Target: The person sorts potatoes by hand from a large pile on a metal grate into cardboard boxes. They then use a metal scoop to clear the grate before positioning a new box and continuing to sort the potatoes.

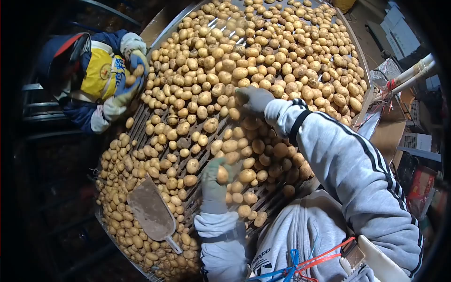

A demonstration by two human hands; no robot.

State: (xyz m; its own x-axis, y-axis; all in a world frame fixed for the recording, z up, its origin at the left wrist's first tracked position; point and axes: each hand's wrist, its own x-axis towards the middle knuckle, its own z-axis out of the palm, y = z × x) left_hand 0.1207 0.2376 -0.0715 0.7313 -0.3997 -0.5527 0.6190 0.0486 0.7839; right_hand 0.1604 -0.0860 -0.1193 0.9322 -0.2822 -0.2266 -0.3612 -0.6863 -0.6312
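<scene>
A long slatted metal sorting table (141,123) runs away from me, covered with several small yellow potatoes (244,61). My left hand (217,178), in a greenish glove, is curled around one potato (222,175) near the table's near end. My right hand (253,99), in a grey glove with a grey striped sleeve, reaches forward and rests on the potatoes at mid-table, fingers bent over them.
A person in a yellow and blue top (96,75) stands at the left side, gloved hands (127,70) holding potatoes. A flat metal scoop (151,211) lies on the potatoes near left. Cardboard boxes and white poles (413,73) crowd the right side.
</scene>
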